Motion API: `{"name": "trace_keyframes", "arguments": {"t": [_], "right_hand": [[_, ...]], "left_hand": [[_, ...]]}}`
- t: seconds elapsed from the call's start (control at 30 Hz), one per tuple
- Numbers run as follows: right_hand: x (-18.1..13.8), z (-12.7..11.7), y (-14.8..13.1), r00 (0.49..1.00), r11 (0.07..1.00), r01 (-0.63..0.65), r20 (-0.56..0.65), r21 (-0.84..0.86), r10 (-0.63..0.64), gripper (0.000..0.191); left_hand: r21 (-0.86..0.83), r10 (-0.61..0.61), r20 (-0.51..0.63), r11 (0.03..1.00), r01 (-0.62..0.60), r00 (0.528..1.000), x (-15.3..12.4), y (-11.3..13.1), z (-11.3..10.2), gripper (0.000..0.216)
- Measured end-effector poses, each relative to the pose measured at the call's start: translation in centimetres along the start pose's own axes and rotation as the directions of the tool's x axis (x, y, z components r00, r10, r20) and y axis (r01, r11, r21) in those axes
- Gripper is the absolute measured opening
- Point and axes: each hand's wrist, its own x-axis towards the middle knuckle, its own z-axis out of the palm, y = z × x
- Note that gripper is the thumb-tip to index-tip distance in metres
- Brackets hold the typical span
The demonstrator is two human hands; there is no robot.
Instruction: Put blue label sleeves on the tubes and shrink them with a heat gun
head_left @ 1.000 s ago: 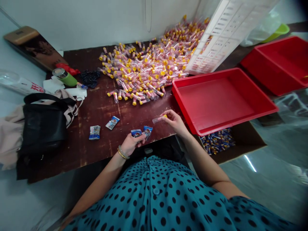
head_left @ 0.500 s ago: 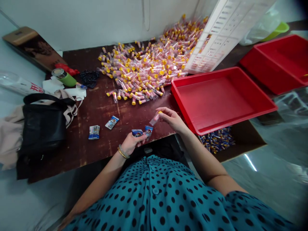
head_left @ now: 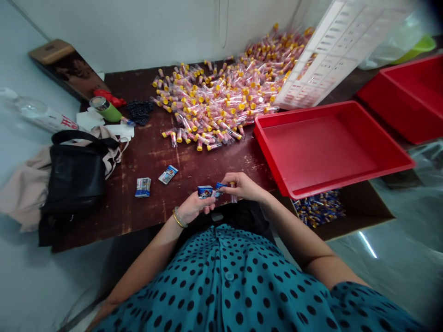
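My left hand (head_left: 197,206), with bracelets at the wrist, is closed on a small stack of blue printed slips (head_left: 205,192) just over the table's front edge. Close beside it, my right hand (head_left: 246,186) pinches a single blue printed slip (head_left: 220,186) at the stack's right side. The same hand also keeps a clear yellow-capped tube (head_left: 234,198) tucked in its fingers, partly covered by them. On the table to the left lie a stack of similar slips (head_left: 143,187) and a smaller bundle of slips (head_left: 168,174).
Behind my hands spreads a big heap of yellow-capped tubes (head_left: 214,101). A red tray (head_left: 332,147) stands at the right, above a cardboard box (head_left: 370,207) of blue-wrapped pieces. A white slotted basket (head_left: 321,55), black bag (head_left: 78,170) and green flask (head_left: 107,109) flank the heap.
My right hand has come down and toward the left hand, and its fingers now meet a blue slip. The tube has turned down within the right hand. The camera view has shifted slightly left.
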Motion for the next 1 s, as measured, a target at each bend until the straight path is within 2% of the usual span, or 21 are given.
{"name": "trace_keyframes", "arguments": {"t": [0.07,0.13,0.27,0.33,0.43,0.5,0.57,0.6,0.63,0.7,0.73,0.77,0.8,0.83,0.9,0.97,1.0], "right_hand": [[0.1,0.5,-0.4,0.999,1.0,0.012,0.037,-0.007,-0.012,0.018],[0.2,1.3,-0.9,0.999,0.994,-0.009,0.031,-0.113,0.012,0.013],[0.4,2.5,-1.9,0.991,0.927,-0.109,-0.114,-0.359,0.072,0.026],[0.7,2.4,-2.1,0.998,0.93,-0.048,-0.048,-0.365,0.033,0.023],[1.3,1.8,-1.9,0.996,0.956,0.049,0.092,-0.288,-0.023,0.009],[2.0,1.8,-1.2,1.0,0.987,-0.003,0.026,-0.161,0.007,0.007],[2.6,2.5,-0.3,0.978,0.984,-0.129,-0.147,0.12,0.146,0.016],[2.8,3.3,0.1,0.942,0.932,-0.189,-0.213,0.308,0.261,0.021],[3.0,4.2,0.4,0.894,0.84,-0.231,-0.234,0.491,0.383,0.027],[2.9,6.7,0.7,0.821,0.61,-0.276,-0.148,0.743,0.552,0.036],[2.9,8.0,0.7,0.812,0.521,-0.3,-0.073,0.799,0.579,0.039],[2.9,9.2,0.6,0.819,0.474,-0.328,-0.004,0.817,0.574,0.041],[3.1,10.2,0.4,0.837,0.475,-0.354,0.046,0.805,0.546,0.042],[3.6,10.9,0.3,0.862,0.528,-0.363,0.062,0.768,0.503,0.043],[5.6,11.3,0.0,0.927,0.75,-0.295,-0.014,0.593,0.376,0.041],[9.1,10.9,-0.3,0.982,0.966,-0.136,-0.099,0.219,0.16,0.033],[11.2,10.7,-0.4,0.996,0.998,-0.056,-0.071,-0.028,0.053,0.029]], "left_hand": [[-0.046,-0.003,0.042,0.999,0.005,0.999,-0.1,-0.2,-0.1,0.04],[-0.06,-0.013,0.062,0.998,0.016,0.998,-0.1,-0.4,0.0,0.035],[-0.004,-0.048,0.047,0.999,0.048,0.998,0.3,-0.8,0.5,0.012],[0.056,-0.075,0.052,0.996,0.072,0.996,0.5,-0.8,0.5,0.008],[0.108,-0.103,0.062,0.99,0.096,0.993,0.5,-0.3,-0.1,0.005],[0.042,-0.056,0.037,0.998,0.054,0.998,0.2,0.1,-0.7,0.009],[-0.105,0.057,-0.018,0.993,-0.058,0.998,0.0,0.1,-0.8,0.027],[-0.168,0.125,-0.057,0.977,-0.133,0.991,0.0,-0.1,-0.7,0.038],[-0.204,0.19,-0.1,0.957,-0.207,0.977,0.0,-0.4,-0.4,0.047],[-0.195,0.295,-0.22,0.921,-0.338,0.93,0.3,-1.2,0.4,0.053],[-0.176,0.332,-0.306,0.901,-0.396,0.892,0.4,-1.5,0.6,0.05],[-0.168,0.354,-0.405,0.878,-0.449,0.843,0.4,-1.7,0.7,0.044],[-0.177,0.355,-0.501,0.851,-0.495,0.79,0.4,-1.7,0.4,0.037],[-0.199,0.34,-0.584,0.82,-0.536,0.737,0.1,-1.6,-0.3,0.03],[-0.269,0.281,-0.683,0.762,-0.589,0.675,-1.3,-0.9,-2.5,0.019],[-0.348,0.21,-0.703,0.732,-0.586,0.679,-3.6,-0.1,-5.3,0.012],[-0.385,0.174,-0.694,0.731,-0.564,0.699,-5.0,0.2,-6.7,0.01]]}}
